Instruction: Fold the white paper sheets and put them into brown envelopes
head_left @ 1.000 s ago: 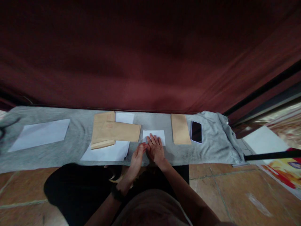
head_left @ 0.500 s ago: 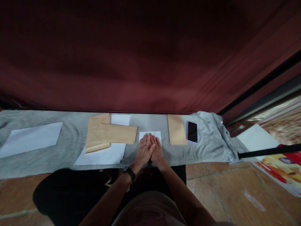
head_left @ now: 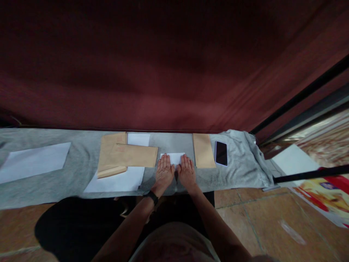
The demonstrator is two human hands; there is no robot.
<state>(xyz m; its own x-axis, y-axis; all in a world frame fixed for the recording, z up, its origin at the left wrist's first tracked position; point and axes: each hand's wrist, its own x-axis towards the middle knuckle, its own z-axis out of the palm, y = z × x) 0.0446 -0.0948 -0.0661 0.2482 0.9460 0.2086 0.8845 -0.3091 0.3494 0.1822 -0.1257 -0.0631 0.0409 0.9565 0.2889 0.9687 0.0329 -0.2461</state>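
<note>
My left hand point(head_left: 164, 171) and my right hand point(head_left: 186, 171) lie flat, palms down and fingers stretched, on a small folded white paper point(head_left: 174, 158) on the grey cloth point(head_left: 68, 174). The hands rest side by side with a narrow gap between them and cover the paper's near half. A black band sits on my left wrist. Left of the hands lie brown envelopes point(head_left: 125, 155) stacked over white sheets point(head_left: 117, 180). A single brown envelope point(head_left: 203, 155) lies just right of my right hand.
A dark phone point(head_left: 221, 153) lies on the cloth right of the single envelope. A white sheet point(head_left: 34, 161) lies far left. A dark red curtain point(head_left: 163, 72) hangs behind. Tiled floor, a black bar point(head_left: 311, 174) and printed sheets are at the right.
My left hand came up onto the small paper beside the right; the two then slid apart from the middle toward the paper's sides.
</note>
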